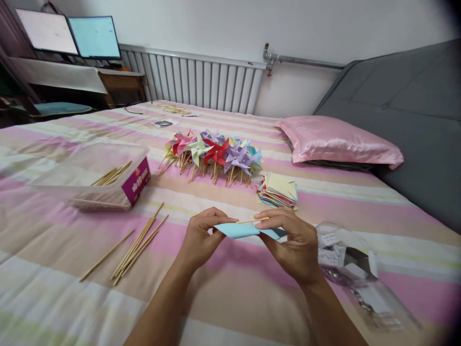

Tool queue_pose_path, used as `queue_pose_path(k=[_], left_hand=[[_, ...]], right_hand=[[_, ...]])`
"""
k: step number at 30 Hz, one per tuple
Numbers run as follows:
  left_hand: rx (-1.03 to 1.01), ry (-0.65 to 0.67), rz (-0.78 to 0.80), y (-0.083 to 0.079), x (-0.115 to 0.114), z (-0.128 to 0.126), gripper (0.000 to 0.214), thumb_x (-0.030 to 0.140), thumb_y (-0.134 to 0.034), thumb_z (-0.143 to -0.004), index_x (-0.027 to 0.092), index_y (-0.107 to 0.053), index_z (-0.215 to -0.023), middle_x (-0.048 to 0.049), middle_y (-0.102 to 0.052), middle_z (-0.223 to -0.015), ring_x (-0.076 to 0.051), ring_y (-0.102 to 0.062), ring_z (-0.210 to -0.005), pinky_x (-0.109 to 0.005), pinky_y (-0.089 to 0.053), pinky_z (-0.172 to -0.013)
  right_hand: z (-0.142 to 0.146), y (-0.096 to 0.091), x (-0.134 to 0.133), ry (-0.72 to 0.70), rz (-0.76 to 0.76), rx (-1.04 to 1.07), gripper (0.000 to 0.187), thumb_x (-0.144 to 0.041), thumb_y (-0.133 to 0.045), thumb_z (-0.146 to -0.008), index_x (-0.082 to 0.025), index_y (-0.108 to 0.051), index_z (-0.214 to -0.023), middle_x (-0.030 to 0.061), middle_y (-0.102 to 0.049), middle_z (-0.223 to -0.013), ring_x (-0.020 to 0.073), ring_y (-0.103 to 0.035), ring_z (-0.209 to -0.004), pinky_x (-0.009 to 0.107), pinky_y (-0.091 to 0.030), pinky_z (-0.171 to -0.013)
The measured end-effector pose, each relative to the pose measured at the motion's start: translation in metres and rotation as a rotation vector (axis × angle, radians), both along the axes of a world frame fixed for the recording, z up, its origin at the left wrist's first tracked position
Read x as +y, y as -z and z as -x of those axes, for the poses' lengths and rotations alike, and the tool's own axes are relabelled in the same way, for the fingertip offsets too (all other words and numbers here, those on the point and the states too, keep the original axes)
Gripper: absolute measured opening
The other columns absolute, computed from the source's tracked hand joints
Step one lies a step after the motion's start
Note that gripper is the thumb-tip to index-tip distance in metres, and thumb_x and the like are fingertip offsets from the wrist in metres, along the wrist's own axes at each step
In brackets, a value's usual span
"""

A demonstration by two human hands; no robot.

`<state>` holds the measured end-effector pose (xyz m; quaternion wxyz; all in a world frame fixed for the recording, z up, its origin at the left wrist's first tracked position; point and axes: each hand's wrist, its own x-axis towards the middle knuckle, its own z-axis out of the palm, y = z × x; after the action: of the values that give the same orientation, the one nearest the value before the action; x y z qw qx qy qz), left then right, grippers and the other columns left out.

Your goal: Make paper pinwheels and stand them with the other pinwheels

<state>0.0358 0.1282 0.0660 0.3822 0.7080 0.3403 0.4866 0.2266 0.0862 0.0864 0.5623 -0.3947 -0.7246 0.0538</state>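
A light blue paper sheet point(239, 230) is stretched between my hands above the striped bedspread, its surface bent. My left hand point(203, 235) pinches its left corner between thumb and fingers. At the other end, my right hand point(290, 240) grips the paper, and a thin wooden stick point(252, 220) lies along the top edge under those fingers. Just beyond my right hand sits a stack of coloured paper squares point(278, 189). Finished paper pinwheels point(216, 153) on sticks lie bunched farther back. Several loose wooden sticks point(139, 245) rest left of my left hand.
On the left stands a clear plastic box point(90, 163) with more sticks inside. A clear plastic package point(360, 274) with small parts lies at right. Behind are a pink pillow point(340, 139), a grey headboard point(406, 105), a radiator point(201, 79) and two monitors point(94, 37).
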Motion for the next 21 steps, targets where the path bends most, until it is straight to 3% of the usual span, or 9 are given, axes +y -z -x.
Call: queue_pose_path(k=[21], left_hand=[[-0.024,-0.024,0.020,-0.0023,-0.0017,-0.0029,0.016,0.015,-0.064,-0.073,0.021,-0.077,-0.082,-0.0047,-0.063,-0.070,-0.013,-0.056,-0.062,-0.023,-0.042,-0.054]], right_hand=[[0.0030,0.0035,0.0001,0.049,-0.079,-0.011,0.022,-0.005,-0.070,-0.069,-0.023,-0.064,-0.079,0.0012,-0.072,-0.081,0.0197,-0.068,-0.079,0.038,-0.045,-0.075]])
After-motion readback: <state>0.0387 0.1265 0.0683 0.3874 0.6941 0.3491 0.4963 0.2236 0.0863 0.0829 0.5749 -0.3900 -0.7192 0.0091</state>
